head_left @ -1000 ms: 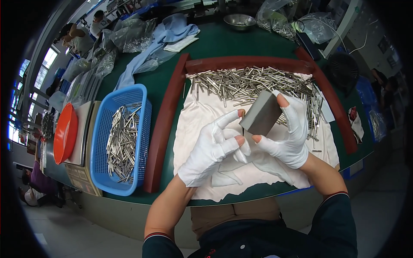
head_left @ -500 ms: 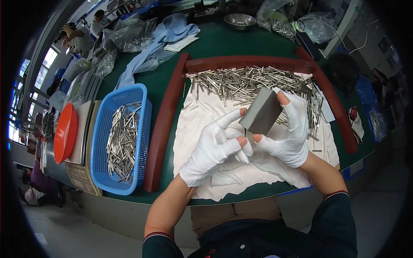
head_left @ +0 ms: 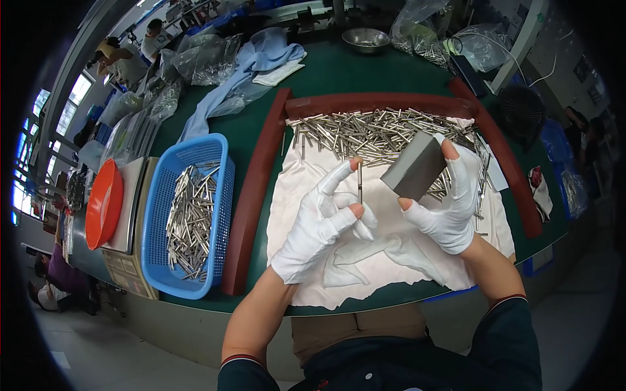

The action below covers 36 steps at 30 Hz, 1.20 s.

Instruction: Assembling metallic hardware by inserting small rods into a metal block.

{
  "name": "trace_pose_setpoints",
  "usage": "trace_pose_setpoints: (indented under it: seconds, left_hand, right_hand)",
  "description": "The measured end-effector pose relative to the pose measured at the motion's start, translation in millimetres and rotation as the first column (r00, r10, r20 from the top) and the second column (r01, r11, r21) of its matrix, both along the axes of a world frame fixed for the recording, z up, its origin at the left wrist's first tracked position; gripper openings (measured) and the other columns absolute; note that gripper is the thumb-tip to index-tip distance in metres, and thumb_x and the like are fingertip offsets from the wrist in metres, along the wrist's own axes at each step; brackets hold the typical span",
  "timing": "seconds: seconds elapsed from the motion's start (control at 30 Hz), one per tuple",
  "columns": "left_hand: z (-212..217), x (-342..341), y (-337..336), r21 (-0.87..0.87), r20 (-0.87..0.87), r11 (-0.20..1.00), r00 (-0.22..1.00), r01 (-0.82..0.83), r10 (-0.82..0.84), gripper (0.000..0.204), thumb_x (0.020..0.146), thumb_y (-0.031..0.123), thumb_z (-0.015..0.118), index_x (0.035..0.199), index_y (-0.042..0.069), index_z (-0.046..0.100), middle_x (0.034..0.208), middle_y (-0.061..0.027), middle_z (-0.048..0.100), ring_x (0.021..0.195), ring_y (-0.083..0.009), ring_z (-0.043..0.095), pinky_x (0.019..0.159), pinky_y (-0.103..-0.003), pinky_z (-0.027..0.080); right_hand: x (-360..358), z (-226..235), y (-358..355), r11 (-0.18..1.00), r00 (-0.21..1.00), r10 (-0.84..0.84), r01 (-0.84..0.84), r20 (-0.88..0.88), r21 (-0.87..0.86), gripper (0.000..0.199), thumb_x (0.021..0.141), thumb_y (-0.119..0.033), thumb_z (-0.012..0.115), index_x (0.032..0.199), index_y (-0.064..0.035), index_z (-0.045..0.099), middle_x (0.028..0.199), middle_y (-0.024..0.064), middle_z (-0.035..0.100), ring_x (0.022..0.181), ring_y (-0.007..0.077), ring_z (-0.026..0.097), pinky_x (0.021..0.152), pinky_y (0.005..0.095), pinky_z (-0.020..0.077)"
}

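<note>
White cloth gloves, bare at the tips of thumb and forefinger, covered both hands. Between thumb and forefinger, the left hand (head_left: 321,225) pinched one slim metal pin (head_left: 360,184), held nearly upright above the pale pink cloth (head_left: 292,189), its other fingers curled behind. Just beside that pin, between two and three o'clock from it and with a narrow gap separating them, was a dark grey block (head_left: 415,167). The right hand (head_left: 451,205) gripped the block, thumb at its lower edge and forefinger at its upper right, keeping it tilted.

Toward twelve o'clock from the hands, a wide heap of similar pins (head_left: 358,133) lay crisscrossed on the cloth. A crumpled white rag (head_left: 398,251) lay at six o'clock, below the hands. Reddish-brown bars (head_left: 378,102) bordered the cloth at nine, twelve and three o'clock on a green tabletop (head_left: 326,73).

Outside the bar at nine o'clock stood a blue mesh basket (head_left: 225,208) with more pins (head_left: 189,225) inside, and beyond it an orange-red dish (head_left: 104,205). Far off at twelve o'clock sat a round metal bowl (head_left: 366,40); a light blue cloth (head_left: 225,101) trailed across the tabletop around ten o'clock.
</note>
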<state>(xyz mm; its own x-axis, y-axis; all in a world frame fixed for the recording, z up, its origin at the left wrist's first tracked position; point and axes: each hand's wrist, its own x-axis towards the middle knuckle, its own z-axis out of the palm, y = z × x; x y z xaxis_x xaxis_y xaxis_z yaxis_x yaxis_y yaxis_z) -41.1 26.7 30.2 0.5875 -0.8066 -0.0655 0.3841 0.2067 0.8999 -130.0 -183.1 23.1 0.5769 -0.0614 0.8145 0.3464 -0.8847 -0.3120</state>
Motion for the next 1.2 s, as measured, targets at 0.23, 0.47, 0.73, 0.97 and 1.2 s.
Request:
trace_pose_setpoints:
  seconds: [0.23, 0.47, 0.73, 0.97, 1.2]
  left_hand:
    - [-1.2, -1.2, -2.9, 0.012, -0.044, 1.0, 0.999, 0.022, -0.022, 0.079, 0.086, 0.016, 0.068, 0.148, 0.003, 0.021, 0.078, -0.0113, 0.065, 0.066, -0.0163, 0.064, 0.067, -0.028, 0.05]
    - [-0.9, -1.5, -2.8, 0.008, -0.062, 1.0, 0.998, 0.022, -0.021, 0.08, 0.084, 0.018, 0.07, 0.147, 0.003, 0.022, 0.079, -0.0114, 0.065, 0.066, -0.0163, 0.063, 0.066, -0.027, 0.05]
    - [-2.5, -5.0, -7.2, -0.001, -0.079, 0.999, 0.996, 0.039, -0.039, 0.073, 0.089, 0.008, 0.062, 0.146, -0.003, 0.019, 0.085, -0.0133, 0.067, 0.071, -0.0143, 0.063, 0.069, -0.025, 0.05]
    - [-4.5, -4.2, -3.5, -0.004, -0.082, 0.999, 0.995, 0.051, -0.051, 0.07, 0.088, 0.006, 0.062, 0.144, -0.005, 0.023, 0.088, -0.013, 0.067, 0.074, -0.0149, 0.064, 0.067, -0.025, 0.052]
    - [-1.4, -6.2, -5.6, -0.055, -0.07, 0.998, 0.997, 0.016, -0.02, 0.069, 0.088, 0.004, 0.061, 0.144, -0.006, 0.022, 0.088, -0.0136, 0.067, 0.075, -0.0152, 0.064, 0.067, -0.026, 0.053]
  right_hand:
    - [3.0, -5.5, 2.7, 1.0, 1.0, 0.009, -0.009, -0.008, -0.014, 0.088, 0.062, -0.023, 0.082, 0.137, -0.0034, 0.041, 0.122, 0.0144, 0.051, 0.104, 0.0292, 0.049, 0.089, 0.0401, 0.0396]
    - [3.4, -2.1, 3.5, 0.996, 0.999, 0.033, -0.034, -0.009, -0.077, 0.09, 0.062, -0.026, 0.081, 0.139, -0.0049, 0.039, 0.123, 0.015, 0.051, 0.103, 0.0298, 0.05, 0.088, 0.0408, 0.0402]
    - [5.4, -0.5, 7.9, 0.986, 0.997, 0.066, -0.06, 0.029, -0.157, 0.088, 0.061, -0.026, 0.082, 0.138, -0.0063, 0.042, 0.124, 0.0152, 0.051, 0.102, 0.0292, 0.051, 0.085, 0.0402, 0.0418]
    - [2.7, -4.2, 8.0, 0.984, 0.998, 0.045, -0.035, 0.051, -0.172, 0.087, 0.061, -0.028, 0.083, 0.136, -0.0061, 0.044, 0.124, 0.0156, 0.051, 0.1, 0.0294, 0.051, 0.083, 0.0402, 0.0426]
    - [4.8, -7.6, 8.2, 0.987, 0.994, 0.081, -0.07, 0.073, -0.147, 0.089, 0.06, -0.025, 0.084, 0.137, -0.0062, 0.043, 0.124, 0.015, 0.05, 0.101, 0.029, 0.05, 0.084, 0.0398, 0.0421]
